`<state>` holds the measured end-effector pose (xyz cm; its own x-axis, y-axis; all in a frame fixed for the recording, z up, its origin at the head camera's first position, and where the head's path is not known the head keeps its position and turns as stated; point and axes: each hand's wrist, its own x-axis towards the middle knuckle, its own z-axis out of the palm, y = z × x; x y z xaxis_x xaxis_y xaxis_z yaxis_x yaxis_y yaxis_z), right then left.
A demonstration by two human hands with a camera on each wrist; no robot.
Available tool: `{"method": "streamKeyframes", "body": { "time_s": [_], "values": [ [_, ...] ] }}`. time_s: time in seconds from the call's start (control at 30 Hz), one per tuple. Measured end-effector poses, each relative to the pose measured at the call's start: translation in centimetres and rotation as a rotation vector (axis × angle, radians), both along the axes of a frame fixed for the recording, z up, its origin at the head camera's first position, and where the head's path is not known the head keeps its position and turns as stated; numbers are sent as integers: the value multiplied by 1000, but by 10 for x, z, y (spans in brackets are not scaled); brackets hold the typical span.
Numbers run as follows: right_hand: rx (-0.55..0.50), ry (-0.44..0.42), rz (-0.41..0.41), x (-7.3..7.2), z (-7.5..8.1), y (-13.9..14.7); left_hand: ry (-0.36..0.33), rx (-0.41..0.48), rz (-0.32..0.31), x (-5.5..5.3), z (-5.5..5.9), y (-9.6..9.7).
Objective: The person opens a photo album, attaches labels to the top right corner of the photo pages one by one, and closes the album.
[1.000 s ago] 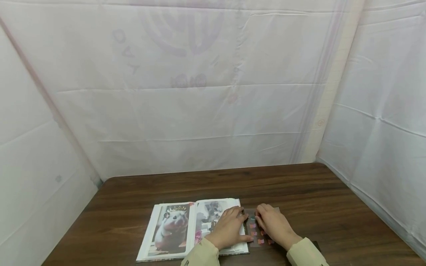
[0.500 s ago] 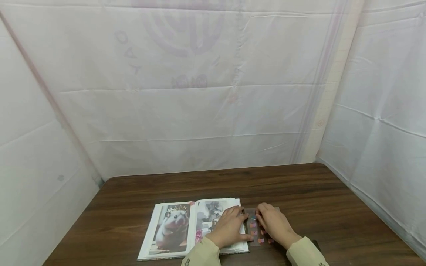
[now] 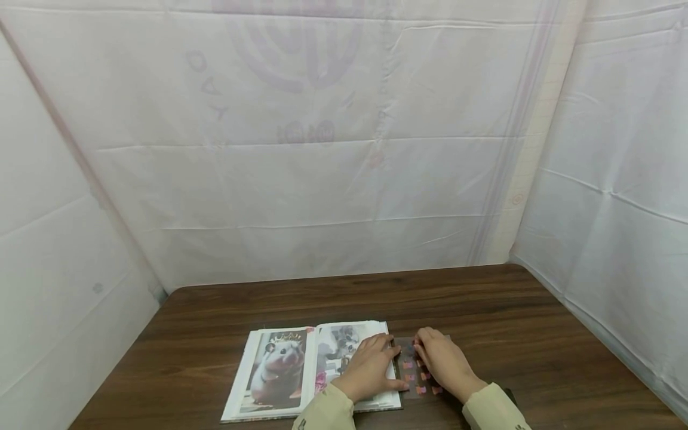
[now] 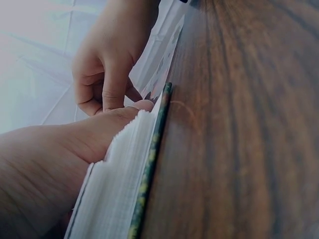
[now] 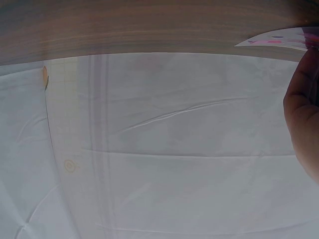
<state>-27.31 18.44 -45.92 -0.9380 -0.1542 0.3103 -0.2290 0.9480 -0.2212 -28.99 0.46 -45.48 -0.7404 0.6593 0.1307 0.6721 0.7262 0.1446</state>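
An open photo album [image 3: 235,400] lies on the table, a crowned hamster picture [image 3: 276,370] on its left page and a grey animal picture [image 3: 330,352] on the right. My left hand [image 3: 368,369] rests across the right page, fingers extended, its thumb and fingertips reaching the left edge of a clear sticker sheet [image 3: 415,384]. Small pink and orange stickers [image 3: 421,390] dot that sheet. Over its right part bends my right hand [image 3: 445,361], thumb and forefinger pinching at its upper middle; the exact pinch spot is hidden. In the right wrist view the sheet [image 5: 271,38] bows upward.
Dark brown wood grain covers the tabletop [image 3: 269,304]. White printed cloth [image 3: 322,191] hangs behind and along both sides. A small black item [image 3: 510,396] sticks out beside my right sleeve. In the left wrist view, the album's page stack [image 4: 117,184] and green patterned cover [image 4: 149,169] show edge-on.
My right fingers have shifted slightly at the top of the sticker sheet, and a small bright glint there has gone. The left hand and the album stay where they were.
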Motion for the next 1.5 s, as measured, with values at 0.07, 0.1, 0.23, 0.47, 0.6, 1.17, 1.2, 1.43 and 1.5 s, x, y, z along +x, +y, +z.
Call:
{"method": "streamKeyframes", "body": {
  "time_s": [0.07,0.1,0.23,0.47,0.6,1.17,1.2,1.43,1.5],
  "values": [
    [-24,-22,-5,0,1,0,-1,2,-1,0,0,0],
    [-36,-32,-7,0,1,0,-1,2,-1,0,0,0],
    [-71,-56,-8,1,2,0,-8,4,-1,0,0,-1],
    [-98,-69,8,0,2,1,-24,-3,5,0,2,-1],
    [-98,-66,24,-1,1,2,-29,-5,4,0,2,-1],
    [-125,-91,41,0,-2,4,22,-3,-5,7,16,-4],
    [-124,-88,46,0,-3,3,31,1,2,8,17,-6],
    [-95,-32,52,0,-3,3,76,16,45,8,20,-35],
    [-92,-18,51,0,-2,4,77,35,53,8,20,-44]
  ]
}}
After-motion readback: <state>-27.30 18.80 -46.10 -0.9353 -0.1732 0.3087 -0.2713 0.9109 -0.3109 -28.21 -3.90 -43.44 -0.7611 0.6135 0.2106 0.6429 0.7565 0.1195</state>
